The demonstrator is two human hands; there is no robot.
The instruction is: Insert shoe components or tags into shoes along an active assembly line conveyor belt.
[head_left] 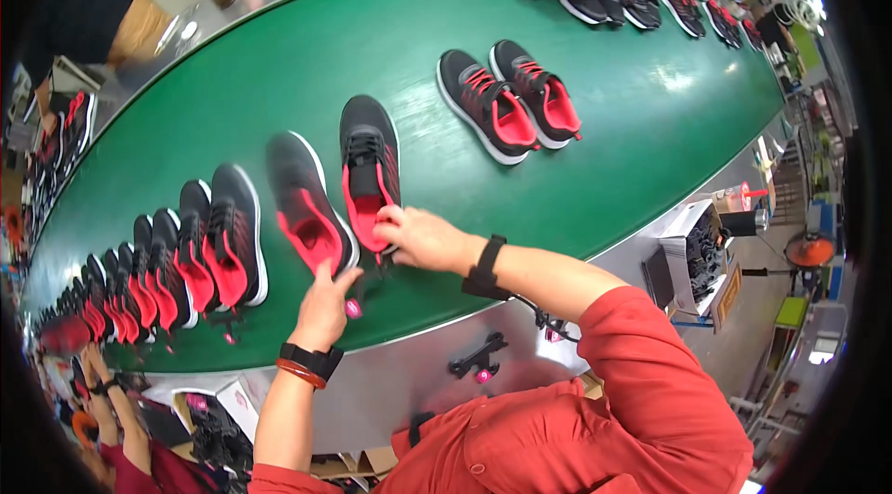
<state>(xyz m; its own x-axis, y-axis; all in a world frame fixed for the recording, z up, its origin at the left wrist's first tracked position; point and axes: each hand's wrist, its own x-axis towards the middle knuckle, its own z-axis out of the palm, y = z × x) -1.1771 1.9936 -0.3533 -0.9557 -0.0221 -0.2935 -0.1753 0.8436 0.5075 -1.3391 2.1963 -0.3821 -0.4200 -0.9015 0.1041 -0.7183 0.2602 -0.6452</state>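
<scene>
Two black sneakers with red-pink linings and white soles are in front of me on the green conveyor belt (595, 187). My left hand (321, 313) grips the heel of the left sneaker (302, 192), whose toe is smeared by motion. At the heel of the right sneaker (370, 145), my right hand (423, 236) pinches the collar, fingers partly inside the opening. Both toes point away from me. A small pink tag (353, 309) hangs by the left hand.
A row of similar sneakers (232, 234) lines the belt at left. Another pair (488, 104) lies to the right, with more shoes (641, 1) far right. A black hanger-like piece (478, 356) lies on the metal edge. Co-workers' hands (93, 368) show at lower left. A box (692, 252) stands right.
</scene>
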